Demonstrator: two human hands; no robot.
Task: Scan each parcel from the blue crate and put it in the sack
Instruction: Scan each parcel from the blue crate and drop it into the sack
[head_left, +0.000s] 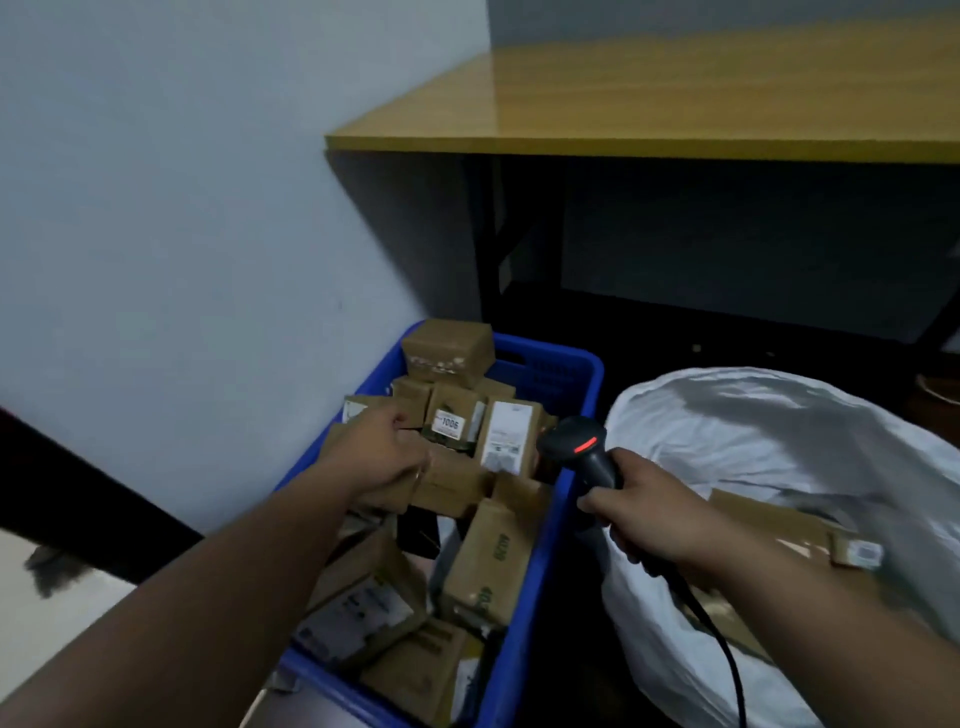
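Many cardboard parcels still crowd the blue crate (571, 499), so by my reading the task is far from finished and the step in hand is picking the next one. The left hand (376, 460) reaches into the pile with its fingers (410, 457) curled round a brown parcel (447, 486) near the crate's middle, though how firm the hold is stays blurred. The right hand (649, 519) grips the black scanner (576, 449), its red light showing, its head just over the crate's right wall. The white sack (769, 431) stands just beside the crate on the right, cardboard already inside. Next, the parcel should probably be lifted free with its label turned toward the scanner, then carried across to the sack.
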